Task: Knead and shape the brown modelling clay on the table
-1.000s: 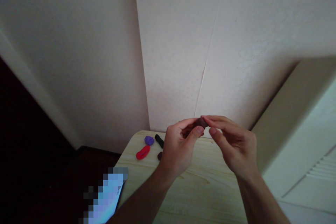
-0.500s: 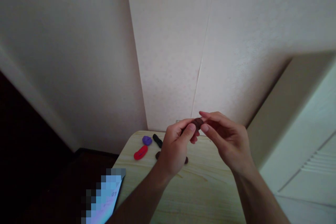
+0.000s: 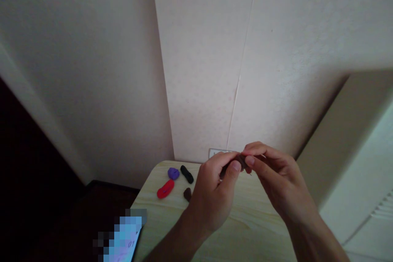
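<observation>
Above the table, a dark brown lump of modelling clay (image 3: 241, 161) is held between my two hands. My left hand (image 3: 216, 190) wraps round it, the thumb pressed on its near side. My right hand (image 3: 276, 174) pinches its right end between thumb and fingertips. On the table behind my left hand lie a purple clay lump (image 3: 173, 173), a black clay roll (image 3: 187, 174) and a red clay piece (image 3: 166, 189). Another brown clay piece (image 3: 187, 194) shows beside my left wrist, partly hidden by it.
The light wooden table (image 3: 254, 229) stands against a pale wall (image 3: 208, 69). A lit screen (image 3: 125, 237), partly pixelated, is at its left edge. A white socket plate (image 3: 211, 153) sits low on the wall behind my hands. White furniture (image 3: 356, 172) rises at the right.
Both hands with the brown clay sit slightly lower and further right in view. My right fingertips have closed onto the clay's end. The camera view has shifted a little.
</observation>
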{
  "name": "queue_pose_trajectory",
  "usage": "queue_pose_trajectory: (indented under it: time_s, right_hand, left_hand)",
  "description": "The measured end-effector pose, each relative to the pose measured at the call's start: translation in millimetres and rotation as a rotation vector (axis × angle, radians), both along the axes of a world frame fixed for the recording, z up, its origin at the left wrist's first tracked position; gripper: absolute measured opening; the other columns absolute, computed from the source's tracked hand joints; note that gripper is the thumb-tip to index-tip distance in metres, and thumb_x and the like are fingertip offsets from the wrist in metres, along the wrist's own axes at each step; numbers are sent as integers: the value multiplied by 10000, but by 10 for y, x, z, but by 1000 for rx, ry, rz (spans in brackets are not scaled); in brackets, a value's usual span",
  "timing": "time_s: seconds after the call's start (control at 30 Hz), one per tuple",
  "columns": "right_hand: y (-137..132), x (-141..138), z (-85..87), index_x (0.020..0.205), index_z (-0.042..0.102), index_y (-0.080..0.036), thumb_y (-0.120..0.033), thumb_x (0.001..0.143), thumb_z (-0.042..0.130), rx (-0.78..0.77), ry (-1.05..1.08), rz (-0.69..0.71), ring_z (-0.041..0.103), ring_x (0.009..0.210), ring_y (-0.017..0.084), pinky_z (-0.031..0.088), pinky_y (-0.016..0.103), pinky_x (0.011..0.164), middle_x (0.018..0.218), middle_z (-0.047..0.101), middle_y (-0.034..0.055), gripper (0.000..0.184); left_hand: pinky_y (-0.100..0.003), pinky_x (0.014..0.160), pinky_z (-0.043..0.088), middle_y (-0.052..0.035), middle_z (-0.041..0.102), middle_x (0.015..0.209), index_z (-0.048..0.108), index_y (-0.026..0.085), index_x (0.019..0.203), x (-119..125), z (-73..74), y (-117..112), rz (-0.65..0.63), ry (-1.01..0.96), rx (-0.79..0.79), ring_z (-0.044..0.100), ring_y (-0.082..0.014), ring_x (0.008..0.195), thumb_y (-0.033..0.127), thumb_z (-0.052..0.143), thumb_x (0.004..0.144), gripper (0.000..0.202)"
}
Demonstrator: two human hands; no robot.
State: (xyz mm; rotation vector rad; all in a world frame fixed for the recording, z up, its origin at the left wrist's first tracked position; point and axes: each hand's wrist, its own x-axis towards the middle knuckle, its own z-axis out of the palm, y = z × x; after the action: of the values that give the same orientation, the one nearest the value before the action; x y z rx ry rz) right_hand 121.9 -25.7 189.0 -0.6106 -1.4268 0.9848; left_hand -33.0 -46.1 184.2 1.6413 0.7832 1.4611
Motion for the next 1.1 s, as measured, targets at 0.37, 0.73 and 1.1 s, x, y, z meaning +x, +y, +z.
queue_pose_trajectory:
  time_s: [0.37,0.73,1.1]
  right_hand:
    - [25,-73,-44,911,788,-281,-369,795,875,-171,155,61,570,670,123,452,240,560,862,711,5,170]
    - [52,-47,-95,993,811,-319,-324,743,923,-79,111,59,624,651,135,496,251,537,842,768,9,274]
    - [114,67,-73,1098,800,-305,-374,820,863,-60,114,-194,754,918,189,622,327,801,1092,817,56,293]
  left_hand:
    - [-357,941,536,-87,761,1085,783,210,1165,26,-21,26,103,-26,37,706,-234,1018,243,686,949,239]
    - [-321,783,622,-91,802,1011,755,165,1102,57,19,17,59,-247,-112,765,-215,857,280,848,808,329]
    - [-345,981,601,-124,801,1138,753,137,1131,65,1,55,6,-322,-195,760,-240,1083,213,800,842,302]
